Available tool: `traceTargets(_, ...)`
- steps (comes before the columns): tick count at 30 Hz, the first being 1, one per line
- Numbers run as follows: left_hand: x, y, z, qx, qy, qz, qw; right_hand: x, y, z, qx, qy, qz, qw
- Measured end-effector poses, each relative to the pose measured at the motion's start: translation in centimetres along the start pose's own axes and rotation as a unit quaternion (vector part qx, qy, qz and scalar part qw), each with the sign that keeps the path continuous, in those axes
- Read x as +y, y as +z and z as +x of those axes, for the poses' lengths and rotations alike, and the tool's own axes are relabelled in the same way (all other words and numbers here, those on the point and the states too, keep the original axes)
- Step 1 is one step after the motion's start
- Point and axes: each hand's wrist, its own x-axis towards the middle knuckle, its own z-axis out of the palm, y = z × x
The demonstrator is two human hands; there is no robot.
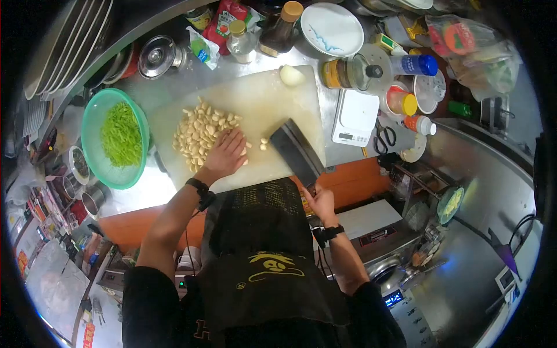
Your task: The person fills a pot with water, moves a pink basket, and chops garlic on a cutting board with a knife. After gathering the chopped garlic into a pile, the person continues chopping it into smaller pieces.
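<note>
My left hand (227,154) lies over the right side of a heap of peeled garlic cloves (197,136), its fingers stretched out and touching them. The heap sits on the left half of a white cutting board (264,107). Closed around the handle of a cleaver (296,152) is my right hand (321,204), at the board's front right edge. The cleaver's broad dark blade rests over the board. Two or so loose cloves (263,145) lie between the heap and the blade. A halved white onion (292,75) sits at the board's far edge.
Left of the board stands a green basket (87,142) of shredded green vegetable. A white kitchen scale (355,113) and black scissors (384,138) lie to the right. Bottles, jars and a white plate (332,29) line the back. A metal shelf edge hangs at upper left.
</note>
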Motion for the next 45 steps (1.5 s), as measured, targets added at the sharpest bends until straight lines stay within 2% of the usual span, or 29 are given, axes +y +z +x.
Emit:
traceTargets(2, 0.7, -1.2, 0.8, 0.016, -0.009, -0.036, 0.999, 0.3, 1.4, -0.4, 0.039, -0.057, -0.073, 0.995)
traceTargets(5, 3.6, -1.7, 6.5, 0.097, -0.095, -0.129, 0.982, 0.5, 3.0, -0.2, 0.055, -0.098, -0.067, 0.991)
traceTargets(8, 5.0, 0.2, 12.4, 0.097, -0.121, -0.109, 0.982, 0.3, 3.5, 0.6, 0.042, -0.087, -0.102, 0.99)
traceTargets(10, 5.2, 2.0, 13.3, 0.074, -0.13, -0.06, 0.987, 0.5, 3.8, 1.2, 0.027, -0.084, -0.134, 0.987)
traceTargets(14, 5.3, 2.8, 13.0, 0.028, -0.127, -0.054, 0.99, 0.7, 4.4, 1.1, 0.017, -0.083, -0.153, 0.985)
traceTargets(17, 5.2, 3.3, 12.1, 0.037, -0.129, -0.041, 0.99, 0.6, 4.5, 1.0, 0.0, -0.085, -0.136, 0.987)
traceTargets(20, 5.7, 3.3, 13.2, -0.008, -0.141, 0.022, 0.99, 0.9, 5.5, 1.4, -0.013, -0.072, -0.117, 0.99)
traceTargets(23, 5.5, 3.8, 12.9, -0.059, -0.157, 0.022, 0.986, 1.6, 6.6, 1.5, 0.003, -0.09, -0.106, 0.99)
traceTargets(26, 5.8, 3.8, 13.4, -0.087, -0.161, 0.045, 0.982, 1.5, 6.7, 1.6, -0.059, -0.065, -0.137, 0.987)
traceTargets(32, 6.0, 4.0, 13.7, -0.082, -0.165, 0.038, 0.982, 2.8, 9.2, 1.9, -0.082, -0.044, -0.085, 0.992)
traceTargets(35, 5.9, 4.1, 13.5, -0.09, -0.158, 0.04, 0.983, 0.7, 6.8, 1.8, -0.091, -0.016, -0.089, 0.992)
traceTargets(36, 6.0, 4.5, 12.7, -0.056, -0.156, 0.01, 0.986, 0.0, 6.1, 0.8, -0.099, -0.003, -0.093, 0.991)
traceTargets(38, 4.8, 5.2, 12.8, 0.026, -0.149, -0.048, 0.987, 0.5, 6.2, 0.3, -0.057, -0.039, -0.057, 0.996)
traceTargets(39, 3.8, 3.6, 13.0, 0.081, -0.17, -0.137, 0.973, 0.9, 6.0, 0.3, -0.038, -0.06, -0.042, 0.997)
traceTargets(41, 3.6, -1.6, 11.0, 0.173, -0.222, -0.32, 0.905, -0.5, 3.2, -1.0, -0.088, -0.021, 0.099, 0.991)
traceTargets(43, 5.1, -4.8, 8.4, 0.012, -0.32, -0.333, 0.887, -2.3, 0.6, -1.7, -0.16, 0.044, 0.231, 0.959)
traceTargets(45, 6.0, -5.3, 6.0, -0.065, -0.328, -0.275, 0.901, -3.7, -0.9, -2.2, -0.242, 0.139, 0.355, 0.893)
